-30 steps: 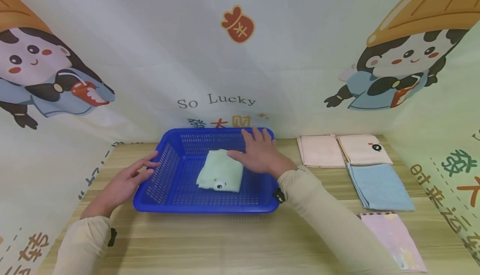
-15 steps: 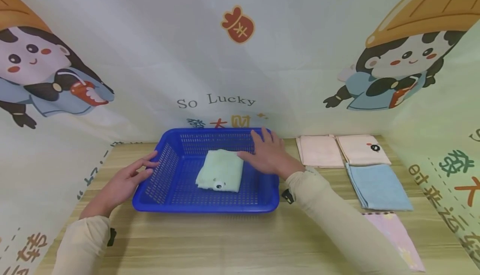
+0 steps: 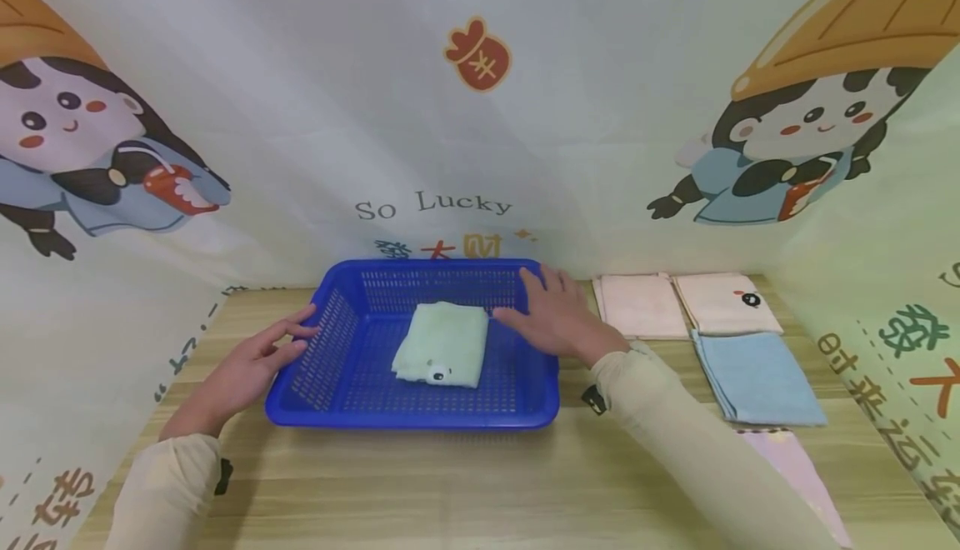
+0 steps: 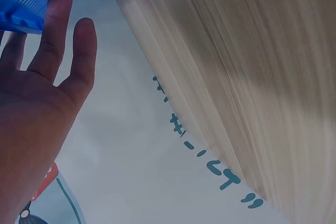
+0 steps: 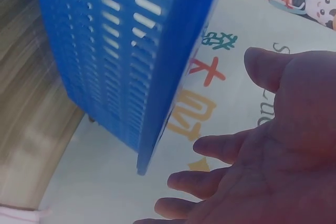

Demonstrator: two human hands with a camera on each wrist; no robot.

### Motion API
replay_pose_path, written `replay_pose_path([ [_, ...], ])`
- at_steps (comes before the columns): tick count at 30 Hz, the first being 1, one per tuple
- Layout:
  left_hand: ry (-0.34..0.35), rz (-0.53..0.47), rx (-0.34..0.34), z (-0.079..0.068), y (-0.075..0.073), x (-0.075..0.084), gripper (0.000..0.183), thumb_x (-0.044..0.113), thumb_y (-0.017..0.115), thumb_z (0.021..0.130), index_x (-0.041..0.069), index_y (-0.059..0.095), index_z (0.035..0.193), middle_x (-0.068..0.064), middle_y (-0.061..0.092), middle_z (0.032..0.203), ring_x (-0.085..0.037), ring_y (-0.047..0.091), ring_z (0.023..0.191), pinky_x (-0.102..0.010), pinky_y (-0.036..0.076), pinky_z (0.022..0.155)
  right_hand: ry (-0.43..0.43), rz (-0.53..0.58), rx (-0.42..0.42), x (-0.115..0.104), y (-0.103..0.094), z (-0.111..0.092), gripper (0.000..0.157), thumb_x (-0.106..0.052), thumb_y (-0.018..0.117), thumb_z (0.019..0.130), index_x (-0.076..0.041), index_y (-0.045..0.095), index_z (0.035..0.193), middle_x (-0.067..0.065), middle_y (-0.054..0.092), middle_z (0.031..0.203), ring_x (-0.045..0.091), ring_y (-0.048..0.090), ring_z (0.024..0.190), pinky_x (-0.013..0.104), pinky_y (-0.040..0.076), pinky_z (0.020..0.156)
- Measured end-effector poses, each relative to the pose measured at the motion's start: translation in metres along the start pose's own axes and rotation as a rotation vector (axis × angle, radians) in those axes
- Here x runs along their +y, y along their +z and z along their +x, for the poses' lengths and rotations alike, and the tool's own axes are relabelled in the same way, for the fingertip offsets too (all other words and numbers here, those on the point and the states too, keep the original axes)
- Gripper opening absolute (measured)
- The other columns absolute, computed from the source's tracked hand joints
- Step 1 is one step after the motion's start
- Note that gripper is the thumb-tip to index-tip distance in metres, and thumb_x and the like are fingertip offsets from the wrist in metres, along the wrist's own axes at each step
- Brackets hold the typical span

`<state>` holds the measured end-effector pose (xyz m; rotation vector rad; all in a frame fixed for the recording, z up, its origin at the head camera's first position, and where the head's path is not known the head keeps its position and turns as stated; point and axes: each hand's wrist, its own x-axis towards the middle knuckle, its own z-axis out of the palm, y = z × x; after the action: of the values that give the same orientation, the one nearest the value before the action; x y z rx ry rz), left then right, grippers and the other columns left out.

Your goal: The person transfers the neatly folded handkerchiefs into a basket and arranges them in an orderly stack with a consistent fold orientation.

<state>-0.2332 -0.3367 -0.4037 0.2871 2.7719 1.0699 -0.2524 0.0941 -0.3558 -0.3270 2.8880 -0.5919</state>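
Note:
A blue plastic basket [image 3: 412,418] with slotted walls stands on the wooden table in the head view. Inside it, on the bottom, lies a folded pale green towel [image 3: 441,337] with a small animal face near its front edge. My left hand [image 3: 243,371] is at the basket's left side, its straight fingers [image 4: 56,30] touching the outside near the rim. Over the right rim, my right hand [image 3: 558,317] is spread with palm down and holds nothing. In the right wrist view its fingers [image 5: 220,148] appear apart from the basket wall [image 5: 121,40].
To the right lie a folded pale pink towel [image 3: 642,307], another pink towel [image 3: 723,302] with a face, a folded blue towel [image 3: 759,377] and a patterned pink-purple towel [image 3: 793,471], partly behind my right sleeve. A printed cloth backdrop [image 3: 585,100] encloses the table's back and sides.
My right hand has moved right, from above the green towel's edge to over the basket's right rim. The left hand, basket and towels stay in place.

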Motion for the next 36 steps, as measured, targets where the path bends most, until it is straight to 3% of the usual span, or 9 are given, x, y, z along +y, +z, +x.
replay_pose_path([
  [8, 0.008, -0.006, 0.005, 0.0, 0.001, -0.001, 0.05, 0.049, 0.038, 0.109, 0.016, 0.054, 0.143, -0.001, 0.02, 0.172, -0.051, 0.018, 0.155, -0.076, 0.026, 0.113, -0.011, -0.016, 0.007, 0.012, -0.004, 0.0, 0.086, -0.061, 0.039, 0.104, -0.004, 0.015, 0.163, 0.026, 0.01, 0.17, 0.047, 0.007, 0.158, 0.06, 0.009, 0.128],
  [19, 0.015, -0.013, 0.006, 0.001, 0.003, 0.0, 0.048, 0.047, 0.038, 0.11, 0.016, 0.055, 0.143, -0.001, 0.02, 0.172, -0.051, 0.018, 0.155, -0.076, 0.027, 0.112, 0.034, 0.058, 0.034, 0.028, -0.009, -0.002, 0.082, -0.058, 0.04, 0.104, -0.005, 0.018, 0.163, 0.027, 0.01, 0.17, 0.051, 0.008, 0.157, 0.069, 0.016, 0.123],
  [36, 0.025, -0.02, 0.005, 0.0, 0.003, -0.001, 0.049, 0.046, 0.037, 0.11, 0.015, 0.054, 0.144, -0.002, 0.019, 0.173, -0.053, 0.021, 0.153, -0.075, 0.03, 0.111, 0.106, 0.072, 0.048, 0.049, -0.009, 0.0, 0.079, -0.057, 0.035, 0.106, -0.006, 0.018, 0.163, 0.026, 0.008, 0.17, 0.052, 0.007, 0.156, 0.07, 0.014, 0.123],
])
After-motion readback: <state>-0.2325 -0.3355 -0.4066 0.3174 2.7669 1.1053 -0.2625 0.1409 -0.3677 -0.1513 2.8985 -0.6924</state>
